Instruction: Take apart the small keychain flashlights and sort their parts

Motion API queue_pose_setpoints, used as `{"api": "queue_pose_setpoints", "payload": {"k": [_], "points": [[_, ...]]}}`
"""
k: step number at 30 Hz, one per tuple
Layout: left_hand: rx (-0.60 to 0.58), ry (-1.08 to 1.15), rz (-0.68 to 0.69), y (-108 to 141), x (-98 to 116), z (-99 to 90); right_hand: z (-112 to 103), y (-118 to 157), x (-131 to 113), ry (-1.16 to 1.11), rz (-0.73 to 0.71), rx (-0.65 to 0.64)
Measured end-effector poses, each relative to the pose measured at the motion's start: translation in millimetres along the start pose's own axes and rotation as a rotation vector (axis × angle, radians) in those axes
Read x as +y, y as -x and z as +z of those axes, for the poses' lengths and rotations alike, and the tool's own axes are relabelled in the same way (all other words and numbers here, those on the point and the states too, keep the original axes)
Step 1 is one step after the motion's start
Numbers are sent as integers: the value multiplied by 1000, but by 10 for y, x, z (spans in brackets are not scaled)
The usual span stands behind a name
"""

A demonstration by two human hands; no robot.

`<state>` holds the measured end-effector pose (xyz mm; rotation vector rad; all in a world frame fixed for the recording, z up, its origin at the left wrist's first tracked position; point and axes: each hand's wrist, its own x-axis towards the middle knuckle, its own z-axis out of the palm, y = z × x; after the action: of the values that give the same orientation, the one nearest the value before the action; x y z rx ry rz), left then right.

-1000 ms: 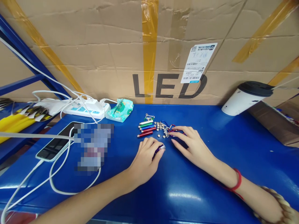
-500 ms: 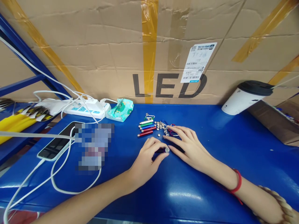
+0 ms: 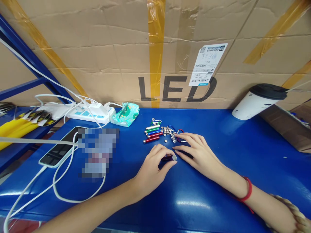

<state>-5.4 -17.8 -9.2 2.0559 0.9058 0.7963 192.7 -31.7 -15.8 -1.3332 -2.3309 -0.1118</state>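
My left hand is closed around a small dark tube, a mini flashlight body, whose round silvery end faces right. Just beside it, my right hand pinches a small silvery piece between thumb and index finger, the other fingers spread. Beyond the hands lie several button cells in a loose cluster. Left of them rest mini flashlight tubes in silver, green, blue and red. Small carabiner clips, one of them red, lie by my right fingertips, which partly hide them.
A teal tissue pack and a white power strip stand at the back left. Cables cross a phone and a blurred item. At the back right a lidded cup leans. A large carton walls the back.
My right index finger has drawn in toward the thumb, and a small silvery piece now shows between them. My left hand keeps the flashlight body almost in place.
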Motion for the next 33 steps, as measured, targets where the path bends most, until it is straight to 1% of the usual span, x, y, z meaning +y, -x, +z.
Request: {"api": "queue_pose_setpoints", "payload": {"k": [5, 11, 16, 18, 19, 23, 25, 27, 30, 33], "points": [[-2, -1, -6, 5, -4, 1, -5, -8, 13, -44, 53, 3], [-23, -11, -31, 5, -2, -2, -1, -5, 13, -86, 82, 6], [-32, -5, -53, 4, 11, -6, -5, -4, 3, -86, 59, 21], [-42, -11, -61, 5, 15, -7, -17, -3, 4, -99, 31, 65], [-51, -15, -65, 6, 15, -8, -28, -2, 2, -113, 18, 107], [-86, -32, -58, 18, 6, -2, -105, -6, -54, -203, 18, 325], [-91, -39, -50, 21, -1, 3, -142, -13, -102, -256, 9, 367], [-91, -43, -45, 19, -5, 7, -157, -20, -143, -311, -44, 354], [-91, -38, -33, 13, -6, 9, -138, -23, -171, -376, -142, 299], [-90, -29, -29, 11, -11, 10, -103, -16, -166, -397, -182, 275]]}}
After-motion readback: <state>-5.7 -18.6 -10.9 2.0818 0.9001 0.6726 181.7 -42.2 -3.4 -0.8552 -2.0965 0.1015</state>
